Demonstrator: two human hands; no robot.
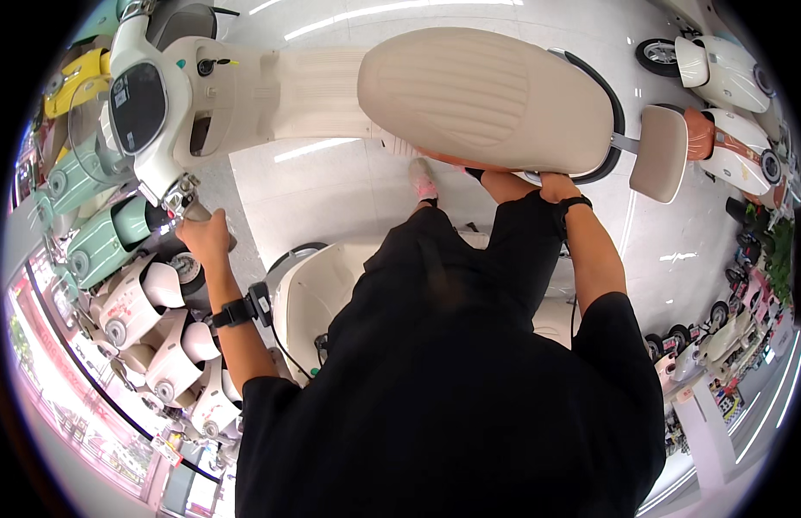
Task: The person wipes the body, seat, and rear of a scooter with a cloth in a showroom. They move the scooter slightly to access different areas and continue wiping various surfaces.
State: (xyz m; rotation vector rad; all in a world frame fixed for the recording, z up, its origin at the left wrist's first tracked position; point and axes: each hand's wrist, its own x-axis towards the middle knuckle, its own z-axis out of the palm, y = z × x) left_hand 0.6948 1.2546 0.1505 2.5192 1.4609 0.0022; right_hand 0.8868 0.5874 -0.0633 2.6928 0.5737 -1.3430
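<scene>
A cream electric scooter stands across the view before me, its beige ribbed seat (491, 90) on the right and its white handlebar (157, 152) on the left. My left hand (207, 234) is wrapped around the near handlebar grip (196, 212). At the seat's rear near side, my right hand (559, 188) is closed on the rear grab rail (619, 139), with its fingertips hidden below the seat edge. The dark dashboard display (138, 107) faces up. A key (209, 66) with a yellow tag sits in the front panel, above the flat footboard (319, 94).
A padded backrest (659, 152) juts out behind the seat. Close behind me is another cream scooter (309, 291). Green scooters (105, 243) and several pale ones line the left; white scooters (724, 71) stand at right. Glossy tiles (335, 207) cover the floor.
</scene>
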